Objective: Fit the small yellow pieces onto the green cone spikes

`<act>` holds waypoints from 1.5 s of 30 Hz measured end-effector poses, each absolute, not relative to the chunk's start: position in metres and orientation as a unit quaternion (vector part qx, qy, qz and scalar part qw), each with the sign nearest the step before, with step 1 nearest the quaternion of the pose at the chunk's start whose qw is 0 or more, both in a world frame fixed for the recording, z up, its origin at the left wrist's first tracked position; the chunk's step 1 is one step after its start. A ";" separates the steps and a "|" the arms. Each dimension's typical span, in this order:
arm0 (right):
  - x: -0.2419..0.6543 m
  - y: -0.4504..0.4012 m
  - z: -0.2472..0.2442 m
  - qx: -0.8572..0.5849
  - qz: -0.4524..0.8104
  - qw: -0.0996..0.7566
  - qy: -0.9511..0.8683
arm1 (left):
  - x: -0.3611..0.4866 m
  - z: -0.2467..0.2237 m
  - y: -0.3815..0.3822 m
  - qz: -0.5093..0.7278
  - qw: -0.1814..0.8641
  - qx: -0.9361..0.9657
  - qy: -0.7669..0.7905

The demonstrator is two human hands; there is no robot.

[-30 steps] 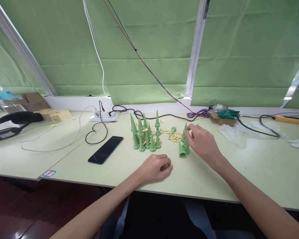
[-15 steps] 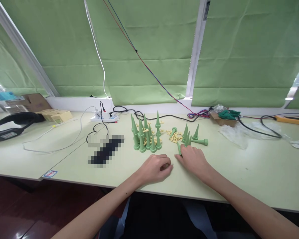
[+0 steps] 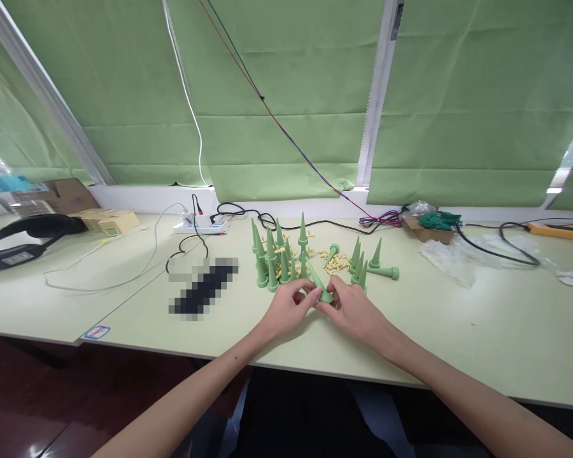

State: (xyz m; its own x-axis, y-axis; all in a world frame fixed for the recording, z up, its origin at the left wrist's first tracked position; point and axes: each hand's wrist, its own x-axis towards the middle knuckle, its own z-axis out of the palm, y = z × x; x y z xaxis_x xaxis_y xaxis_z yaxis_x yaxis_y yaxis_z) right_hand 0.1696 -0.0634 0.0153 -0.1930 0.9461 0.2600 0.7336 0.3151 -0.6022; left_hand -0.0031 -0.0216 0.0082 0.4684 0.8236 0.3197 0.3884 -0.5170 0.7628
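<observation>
A green watering spike (image 3: 318,278) leans to the left between my two hands, its wide base low and its point up. My left hand (image 3: 290,306) pinches it from the left side near the base. From the right, my right hand (image 3: 356,310) has its fingers closed on the base too, partly covering it. Just behind my left hand stands a cluster of upright green spikes (image 3: 272,273), some with small yellow pegs. Beyond my right hand are several more spikes (image 3: 358,264), upright, and one spike (image 3: 386,272) lying on its side. Small yellow pegs (image 3: 337,262) lie in a loose pile between the groups.
A power strip (image 3: 200,224) with black cables sits at the back of the table. Headphones (image 3: 23,242) and small boxes (image 3: 112,221) are at far left. A cardboard box (image 3: 427,230) and clear plastic bags (image 3: 451,261) lie at right. A blurred dark patch (image 3: 205,289) is left of the spikes.
My right hand has moved left with a spike from the right-hand group. My left hand has shifted slightly up and closed on that same spike.
</observation>
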 end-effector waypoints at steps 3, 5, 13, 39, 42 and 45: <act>0.169 -0.063 0.012 -0.534 0.198 0.287 -0.770 | -0.004 0.005 -0.021 0.352 0.283 0.805 0.386; 0.170 -0.060 0.011 -0.535 0.189 0.257 -0.783 | -0.004 0.003 -0.020 0.369 0.249 0.807 0.387; 0.174 -0.021 0.028 -0.617 0.033 0.123 -0.777 | -0.003 -0.002 -0.017 0.424 0.145 0.784 0.430; 0.168 -0.009 0.016 -0.656 -0.002 0.065 -0.752 | 0.002 -0.001 -0.017 0.342 0.112 0.822 0.441; 0.171 -0.023 0.011 -0.627 -0.012 0.090 -0.774 | 0.002 0.000 -0.018 0.348 0.117 0.821 0.438; 0.175 -0.035 0.004 -0.588 -0.019 0.140 -0.797 | 0.003 0.000 -0.019 0.355 0.115 0.817 0.439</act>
State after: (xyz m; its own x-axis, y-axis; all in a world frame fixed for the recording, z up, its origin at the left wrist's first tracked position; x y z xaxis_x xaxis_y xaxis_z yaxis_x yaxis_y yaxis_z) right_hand 0.1753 -0.0354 0.0039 -0.2697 0.9314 0.2446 0.9418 0.3081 -0.1348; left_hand 0.0033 -0.0188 -0.0001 0.3620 0.7989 0.4803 0.6359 -0.5883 0.4994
